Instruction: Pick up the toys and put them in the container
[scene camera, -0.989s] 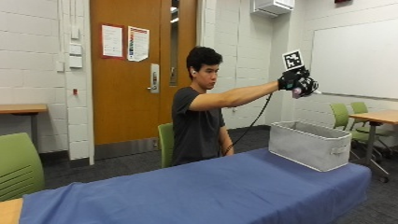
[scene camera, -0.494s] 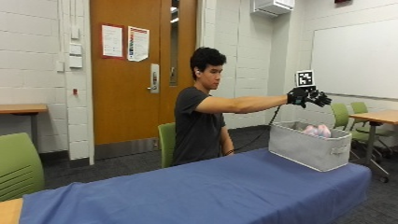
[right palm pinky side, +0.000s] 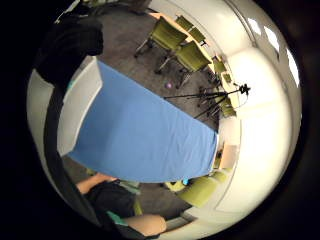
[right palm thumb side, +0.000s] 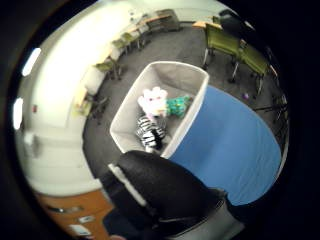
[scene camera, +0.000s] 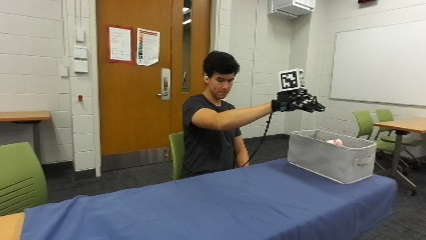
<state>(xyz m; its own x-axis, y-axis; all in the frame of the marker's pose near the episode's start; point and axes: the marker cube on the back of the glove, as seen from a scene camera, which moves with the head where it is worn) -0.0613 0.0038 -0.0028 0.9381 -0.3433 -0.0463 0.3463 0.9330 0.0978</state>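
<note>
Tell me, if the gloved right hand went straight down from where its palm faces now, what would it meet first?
Probably the toys in the grey fabric bin: the right hand hovers above it, open, and the pink plush and zebra plush lie below. Exact alignment is unclear.

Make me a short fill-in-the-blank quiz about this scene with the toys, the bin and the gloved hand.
1. The gloved right hand is raised above the grey ____.
2. The container stands on a table covered with a ____ cloth.
3. The zebra toy, pink toy and green toy lie ____ the container.

Missing words: container; blue; inside
</note>
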